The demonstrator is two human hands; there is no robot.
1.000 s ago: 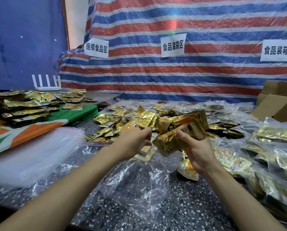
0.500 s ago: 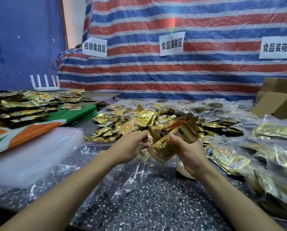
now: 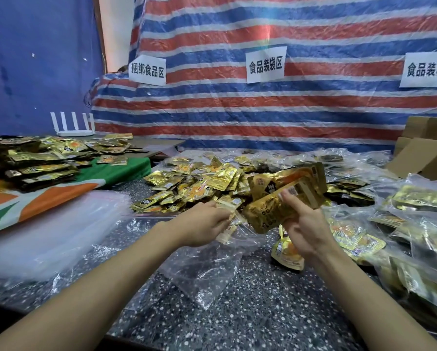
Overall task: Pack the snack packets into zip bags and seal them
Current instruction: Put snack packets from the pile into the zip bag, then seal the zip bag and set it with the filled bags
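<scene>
While the left hand (image 3: pixel 202 226) pinches a zip bag (image 3: pixel 208 271), the right hand (image 3: pixel 305 230) grips gold snack packets (image 3: pixel 272 211).

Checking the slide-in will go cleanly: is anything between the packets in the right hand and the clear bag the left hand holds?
Nothing visible. The right hand grips the packet bundle, its lower end beside the zip bag edge pinched by the left hand. Whether the bag's mouth is open cannot be told.

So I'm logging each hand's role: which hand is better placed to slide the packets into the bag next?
Right. The right hand grips the packets, while the left hand is busy pinching the bag just beside them.
</scene>
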